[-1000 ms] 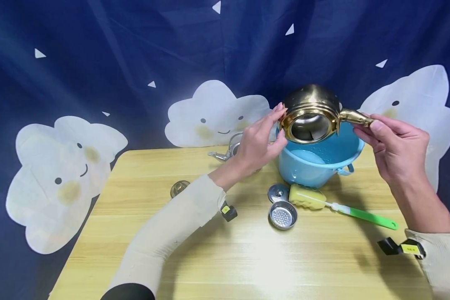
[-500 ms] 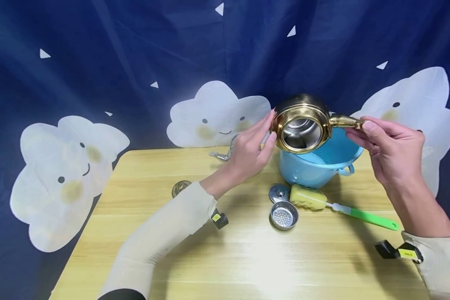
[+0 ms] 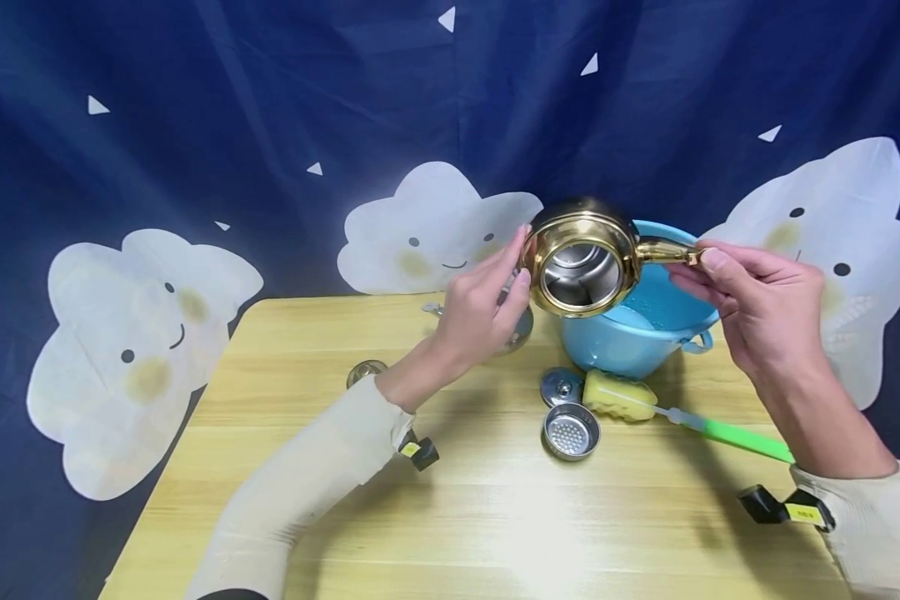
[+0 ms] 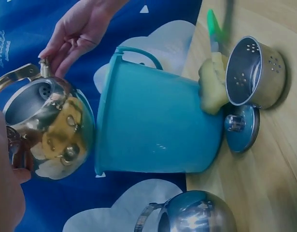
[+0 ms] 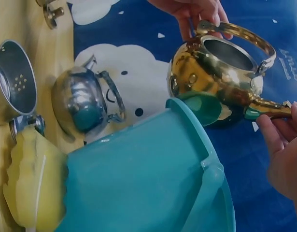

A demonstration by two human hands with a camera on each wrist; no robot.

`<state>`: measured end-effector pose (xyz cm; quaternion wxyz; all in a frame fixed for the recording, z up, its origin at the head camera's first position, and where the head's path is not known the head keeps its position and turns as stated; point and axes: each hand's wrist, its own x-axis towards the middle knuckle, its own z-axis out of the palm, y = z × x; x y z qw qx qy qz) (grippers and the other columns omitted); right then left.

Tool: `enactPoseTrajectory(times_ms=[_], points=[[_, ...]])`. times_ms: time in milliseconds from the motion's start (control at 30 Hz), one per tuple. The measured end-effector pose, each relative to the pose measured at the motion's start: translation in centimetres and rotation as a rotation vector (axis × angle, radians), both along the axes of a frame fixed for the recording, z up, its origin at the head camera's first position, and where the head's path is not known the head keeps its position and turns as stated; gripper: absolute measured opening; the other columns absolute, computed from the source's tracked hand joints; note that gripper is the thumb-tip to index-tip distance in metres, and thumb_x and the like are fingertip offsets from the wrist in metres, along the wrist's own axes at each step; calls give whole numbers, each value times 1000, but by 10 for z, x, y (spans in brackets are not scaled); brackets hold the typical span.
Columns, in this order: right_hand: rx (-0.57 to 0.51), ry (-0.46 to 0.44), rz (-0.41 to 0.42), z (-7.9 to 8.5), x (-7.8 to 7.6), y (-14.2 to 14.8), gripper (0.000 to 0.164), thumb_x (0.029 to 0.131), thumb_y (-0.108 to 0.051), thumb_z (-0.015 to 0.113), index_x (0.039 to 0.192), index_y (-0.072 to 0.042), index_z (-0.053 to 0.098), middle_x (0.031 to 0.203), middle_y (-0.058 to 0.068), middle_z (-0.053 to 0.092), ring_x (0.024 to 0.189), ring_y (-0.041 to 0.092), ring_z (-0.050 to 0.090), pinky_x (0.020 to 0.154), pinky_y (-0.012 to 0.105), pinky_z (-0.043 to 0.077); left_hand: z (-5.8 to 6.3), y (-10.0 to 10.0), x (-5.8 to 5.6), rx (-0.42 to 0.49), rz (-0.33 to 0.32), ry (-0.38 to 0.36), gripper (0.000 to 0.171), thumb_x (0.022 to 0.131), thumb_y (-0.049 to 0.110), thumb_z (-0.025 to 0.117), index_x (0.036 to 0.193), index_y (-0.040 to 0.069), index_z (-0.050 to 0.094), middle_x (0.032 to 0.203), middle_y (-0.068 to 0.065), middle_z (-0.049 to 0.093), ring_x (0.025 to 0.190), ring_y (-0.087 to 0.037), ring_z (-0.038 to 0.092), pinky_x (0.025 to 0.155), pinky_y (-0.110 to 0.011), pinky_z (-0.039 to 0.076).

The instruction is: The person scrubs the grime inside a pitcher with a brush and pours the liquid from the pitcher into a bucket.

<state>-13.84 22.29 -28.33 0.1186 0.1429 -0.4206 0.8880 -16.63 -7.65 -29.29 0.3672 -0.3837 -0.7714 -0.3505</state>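
Observation:
A shiny gold teapot point(image 3: 585, 218) is held up beside and partly over the blue bucket point(image 3: 607, 346). Its lidless mouth faces the head camera, showing a steel inside. My right hand point(image 3: 772, 308) pinches the tip of its spout point(image 3: 667, 250) between thumb and fingers. My left hand point(image 3: 476, 308) grips the opposite side; in the right wrist view those fingers lie by the base of the arched handle point(image 5: 249, 36). In the left wrist view, strainer holes show inside at the spout point(image 4: 45, 90).
On the table lie a yellow sponge brush point(image 3: 618, 396) with a green handle, a silver lid point(image 3: 561, 387), a perforated steel infuser point(image 3: 570, 432) and a gold lid point(image 3: 363, 372). A silver teapot point(image 5: 78, 104) stands left of the bucket, partly behind my left hand in the head view.
Both hands have moved left and slightly down in the head view, carrying the gold teapot. Its mouth has tilted further toward the head camera, showing more of the inside.

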Motion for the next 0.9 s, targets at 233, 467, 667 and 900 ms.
enactPoseTrajectory(times_ms=[233, 467, 667, 900], points=[[22, 5, 29, -2, 3, -8, 23, 94, 24, 52, 111, 25, 66, 98, 28, 78, 88, 39, 79, 80, 45, 61, 3, -10, 7, -3, 11, -13, 44, 97, 3, 58, 136, -16, 56, 134, -28, 65, 121, -37, 69, 107, -33, 56], [55, -12, 48, -5, 8, -17, 23, 95, 22, 52, 112, 23, 67, 99, 26, 78, 90, 38, 79, 81, 45, 63, 3, -19, 11, 7, 28, -9, 43, 95, 1, 59, 135, -16, 58, 130, -28, 67, 118, -38, 71, 101, -38, 60], [88, -34, 86, -7, 11, -25, 23, 95, 21, 54, 112, 20, 70, 98, 24, 79, 91, 37, 79, 83, 45, 62, -1, -30, 14, 8, 56, -17, 43, 94, 1, 60, 134, -14, 59, 122, -29, 72, 76, -29, 74, 68, -31, 64], [179, -108, 66, -11, 18, -33, 21, 96, 15, 59, 110, 14, 74, 95, 17, 81, 91, 32, 80, 82, 40, 63, -8, -40, 18, 18, 53, -12, 42, 92, 0, 61, 132, -16, 61, 84, -22, 75, 50, -17, 49, 46, -22, 46]])
